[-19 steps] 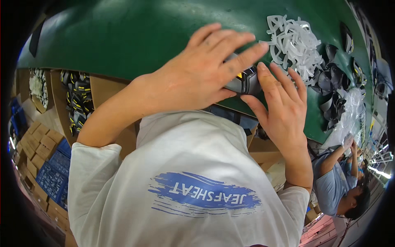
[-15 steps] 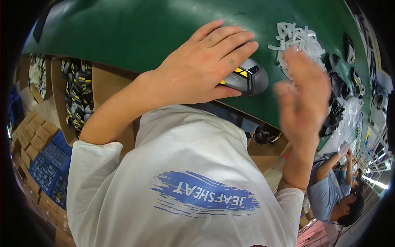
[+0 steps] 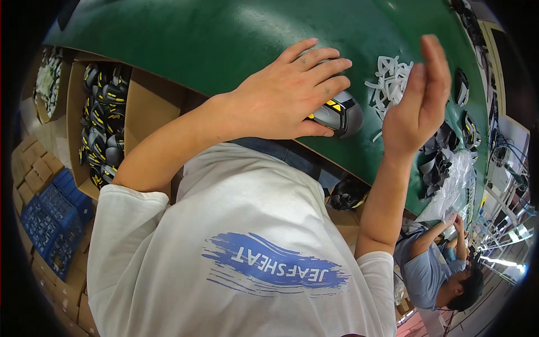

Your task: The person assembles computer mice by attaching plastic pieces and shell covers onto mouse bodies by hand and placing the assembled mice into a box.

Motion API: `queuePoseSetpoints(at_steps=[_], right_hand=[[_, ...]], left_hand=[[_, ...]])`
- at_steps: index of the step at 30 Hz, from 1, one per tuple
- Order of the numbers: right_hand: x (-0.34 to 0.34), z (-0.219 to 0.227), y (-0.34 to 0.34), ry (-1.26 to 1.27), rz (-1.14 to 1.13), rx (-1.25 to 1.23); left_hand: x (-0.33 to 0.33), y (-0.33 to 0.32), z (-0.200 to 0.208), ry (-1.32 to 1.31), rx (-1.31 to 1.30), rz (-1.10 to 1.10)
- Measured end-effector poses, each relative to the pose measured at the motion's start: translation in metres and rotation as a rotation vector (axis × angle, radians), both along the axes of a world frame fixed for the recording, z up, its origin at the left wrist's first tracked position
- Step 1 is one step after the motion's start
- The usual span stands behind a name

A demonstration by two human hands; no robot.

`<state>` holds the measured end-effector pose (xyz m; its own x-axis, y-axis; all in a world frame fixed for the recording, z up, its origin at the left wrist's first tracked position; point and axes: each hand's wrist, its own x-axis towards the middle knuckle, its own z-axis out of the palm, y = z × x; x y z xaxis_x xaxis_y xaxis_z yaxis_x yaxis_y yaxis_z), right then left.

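My left hand (image 3: pixel 292 95) lies over a mouse-shaped plastic shell (image 3: pixel 347 115), grey and black with yellow trim, on the green tabletop (image 3: pixel 236 50). Its fingers spread across the far side and the thumb rests on the near side, holding the shell down; the palm hides much of it. To the right, my right hand (image 3: pixel 418 106) is raised above the table, fingers stretched upward, with nothing visible in it. Just left of and partly behind it is a heap of white curved plastic pieces (image 3: pixel 387 78).
Left, a carton (image 3: pixel 149 115) stands beside stacked black-and-yellow shells (image 3: pixel 104 126); blue crates (image 3: pixel 56 219) lie lower. Dark curved parts (image 3: pixel 435 171), a clear plastic bag (image 3: pixel 452 188) and more shells (image 3: pixel 470 132) sit on the right. A co-worker in blue (image 3: pixel 429 275) works at lower right.
My right hand has gone from a blurred, lower reach by the white pieces to a raised pose with stretched fingers. My left hand stays on the shell. The whole view has shifted slightly.
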<state>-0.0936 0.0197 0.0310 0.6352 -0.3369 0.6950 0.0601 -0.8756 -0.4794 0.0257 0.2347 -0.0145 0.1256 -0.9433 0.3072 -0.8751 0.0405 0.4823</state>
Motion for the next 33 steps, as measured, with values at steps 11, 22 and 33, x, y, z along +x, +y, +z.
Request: queuePoseSetpoints(at_steps=[11, 22, 33], right_hand=[[-0.056, 0.019, 0.017, 0.280, 0.481, 0.077], [-0.070, 0.023, 0.036, 0.384, 0.380, 0.114], [-0.065, 0.017, 0.031, 0.476, 0.492, -0.036]], left_hand=[[0.018, 0.010, 0.057, 1.268, 0.398, -0.084], [-0.022, 0.023, 0.065, 0.323, 0.094, 0.018], [-0.013, 0.020, 0.049, 0.364, 0.231, -0.059]])
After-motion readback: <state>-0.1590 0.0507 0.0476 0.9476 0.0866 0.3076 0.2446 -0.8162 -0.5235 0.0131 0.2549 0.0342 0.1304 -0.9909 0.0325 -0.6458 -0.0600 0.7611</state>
